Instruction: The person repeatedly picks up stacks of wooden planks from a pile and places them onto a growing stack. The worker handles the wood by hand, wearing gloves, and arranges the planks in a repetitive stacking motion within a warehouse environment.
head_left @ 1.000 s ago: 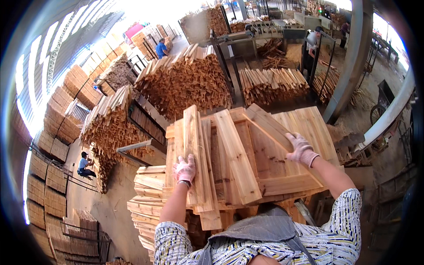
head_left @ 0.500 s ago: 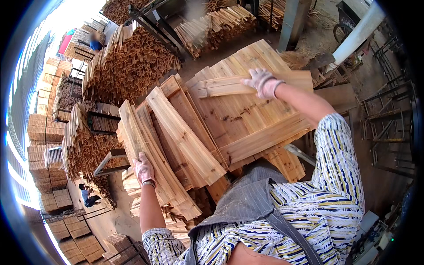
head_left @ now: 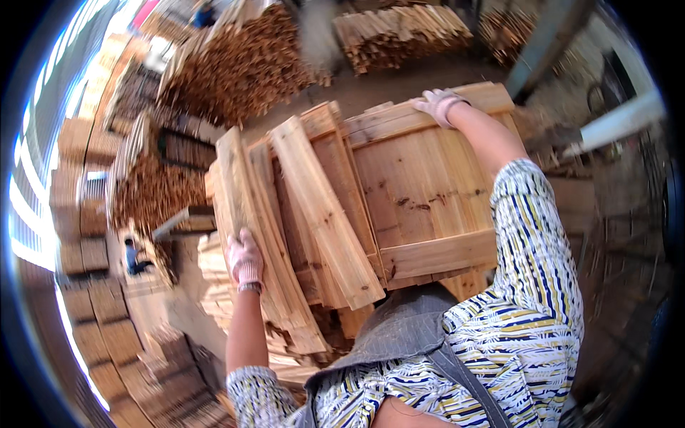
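My left hand [head_left: 245, 258], in a pale knit glove, is closed around the edge of a long wooden plank [head_left: 241, 189] at the left of a loose stack. My right hand [head_left: 441, 105], gloved alike, lies with fingers stretched out over a crosswise board [head_left: 385, 124] along the far edge of a wooden panel. That panel [head_left: 428, 182] is made of boards side by side, with dark knots in its middle. Another crosswise board [head_left: 439, 257] lies along its near edge. Between my hands, a loose plank [head_left: 328, 210] slants over more boards.
Tall stacks of cut wood [head_left: 235, 68] stand beyond the work area, with another stack [head_left: 403, 36] at the far middle. A person [head_left: 135, 257] crouches at the left. A pale post [head_left: 621, 118] and a blue-grey column [head_left: 546, 53] stand at the right.
The crosswise board under my right hand has shifted from slanting across the panel to lying along its far edge. My left hand stays on the same plank. The whole view has swung.
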Demonstrator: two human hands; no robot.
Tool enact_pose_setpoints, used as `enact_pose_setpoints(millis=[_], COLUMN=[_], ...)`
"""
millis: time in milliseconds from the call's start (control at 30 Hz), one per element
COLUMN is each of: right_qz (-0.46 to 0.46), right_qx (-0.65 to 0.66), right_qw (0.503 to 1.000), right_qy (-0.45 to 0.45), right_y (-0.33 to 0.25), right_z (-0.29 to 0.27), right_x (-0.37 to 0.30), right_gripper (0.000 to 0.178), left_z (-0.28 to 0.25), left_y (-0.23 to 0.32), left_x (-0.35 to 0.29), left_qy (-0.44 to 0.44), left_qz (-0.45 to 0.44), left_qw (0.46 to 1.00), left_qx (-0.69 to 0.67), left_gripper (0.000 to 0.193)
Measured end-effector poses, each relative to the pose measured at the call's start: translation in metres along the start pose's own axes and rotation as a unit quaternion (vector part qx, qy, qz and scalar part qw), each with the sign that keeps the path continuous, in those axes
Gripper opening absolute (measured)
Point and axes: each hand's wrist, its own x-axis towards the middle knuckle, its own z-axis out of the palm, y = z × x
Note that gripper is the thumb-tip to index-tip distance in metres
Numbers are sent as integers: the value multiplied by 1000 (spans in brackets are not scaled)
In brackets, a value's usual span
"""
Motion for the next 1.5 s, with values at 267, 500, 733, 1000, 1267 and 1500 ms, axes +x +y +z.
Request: enact_pose_setpoints(millis=[267,500,733,1000,1267,1500], right_qz=[-55,4,99,30,247,350], right_qx=[455,838,744,784,369,295], right_qw=[867,543,654,595,865,887], right_qy=[193,58,92,173,235,67], right_y=[-194,-409,-423,-279,-179,-187], right_z=[-17,-15,-21,-30,89,39], right_x=[-63,-112,-78,-177,-171,-177], right_gripper=[80,70,58,45,95,109], left_z=[-2,-7,-48,-54,27,-8], left_y=[-12,-65,-26,-41,-67,-22], left_x=[-5,-26,-26,-21,37,9], left_qy=[-35,27,-56,-68,-16,-27], left_qz=[-42,-58,-61,-78,18,-16], left_qw=[999,998,995,994,999,999], left_qx=[1,-18,-60,-39,28,-33], left_gripper=[82,83,83,83,89,86])
